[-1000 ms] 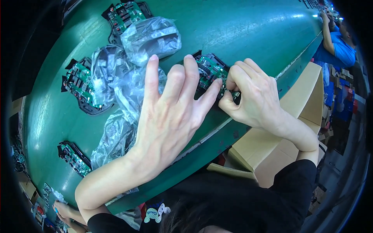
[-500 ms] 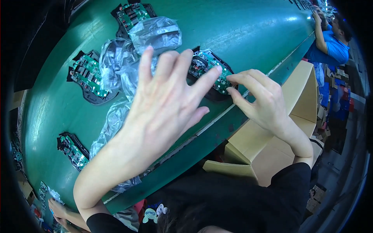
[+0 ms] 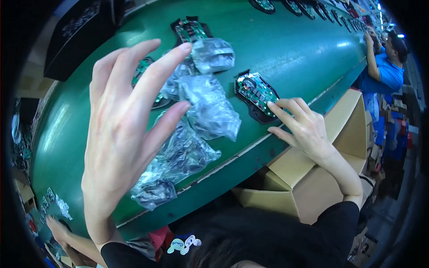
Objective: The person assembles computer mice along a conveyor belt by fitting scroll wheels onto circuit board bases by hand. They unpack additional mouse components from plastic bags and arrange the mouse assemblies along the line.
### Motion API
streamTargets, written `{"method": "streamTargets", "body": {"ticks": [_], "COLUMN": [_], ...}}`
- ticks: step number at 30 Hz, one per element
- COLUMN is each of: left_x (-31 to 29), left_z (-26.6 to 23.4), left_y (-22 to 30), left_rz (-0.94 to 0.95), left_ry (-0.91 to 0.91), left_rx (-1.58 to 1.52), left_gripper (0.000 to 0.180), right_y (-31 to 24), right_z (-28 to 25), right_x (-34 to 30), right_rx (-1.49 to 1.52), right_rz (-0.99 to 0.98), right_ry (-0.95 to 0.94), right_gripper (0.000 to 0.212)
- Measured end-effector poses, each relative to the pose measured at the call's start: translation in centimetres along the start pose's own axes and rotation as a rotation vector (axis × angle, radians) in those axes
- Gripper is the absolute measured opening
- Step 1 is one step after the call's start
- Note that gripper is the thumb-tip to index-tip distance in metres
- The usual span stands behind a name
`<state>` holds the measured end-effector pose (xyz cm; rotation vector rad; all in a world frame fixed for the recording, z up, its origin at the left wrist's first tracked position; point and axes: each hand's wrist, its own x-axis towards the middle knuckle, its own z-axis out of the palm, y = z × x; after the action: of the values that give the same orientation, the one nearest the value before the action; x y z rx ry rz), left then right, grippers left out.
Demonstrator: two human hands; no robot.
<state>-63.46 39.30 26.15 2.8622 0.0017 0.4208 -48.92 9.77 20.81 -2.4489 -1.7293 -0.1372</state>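
Observation:
My left hand [image 3: 118,120] is raised over the left part of the green work table, fingers and thumb spread, holding nothing. Behind it, a green circuit board [image 3: 142,71] in a dark casing is partly hidden. My right hand [image 3: 304,129] has its fingers apart at the near right end of a circuit board in a black casing [image 3: 257,96]. One fingertip meets the board's edge, while the thumb sits off the casing. Between my hands lie crumpled clear plastic bags [image 3: 210,105]; a wrapped bundle [image 3: 213,55] rests against another cased board [image 3: 192,30].
An open cardboard box [image 3: 308,192] stands below the table edge at right. More cased boards [image 3: 306,10] line the far side. A co-worker in a blue shirt [image 3: 380,73] is at far right; another person's hand [image 3: 58,230] works at lower left. A black bin [image 3: 80,38] stands far left.
My left hand has swung left, away from the board by my right hand, uncovering the plastic bags. My right hand's thumb and finger have parted at the board. The whole view has shifted.

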Motion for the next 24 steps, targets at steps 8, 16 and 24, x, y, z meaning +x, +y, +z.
{"method": "streamTargets", "body": {"ticks": [8, 16, 24], "left_x": [-4.5, -5.4, -5.8], "left_z": [-1.7, 2.0, 2.8], "left_y": [0.9, 3.5, 4.8], "left_rz": [-0.034, 0.168, 0.258], "left_ry": [-0.085, -0.143, -0.134], "left_rx": [-0.131, -0.137, -0.161], "left_gripper": [0.071, 0.074, 0.074], "right_y": [6.3, 5.9, -0.2], "right_z": [2.4, 1.4, 0.2], "right_x": [7.2, 15.7, 13.6], "right_rx": [-0.121, -0.185, 0.133], "right_rz": [0.130, 0.176, -0.091], "right_ry": [0.096, 0.064, 0.096], "right_gripper": [0.037, 0.041, 0.065]}}
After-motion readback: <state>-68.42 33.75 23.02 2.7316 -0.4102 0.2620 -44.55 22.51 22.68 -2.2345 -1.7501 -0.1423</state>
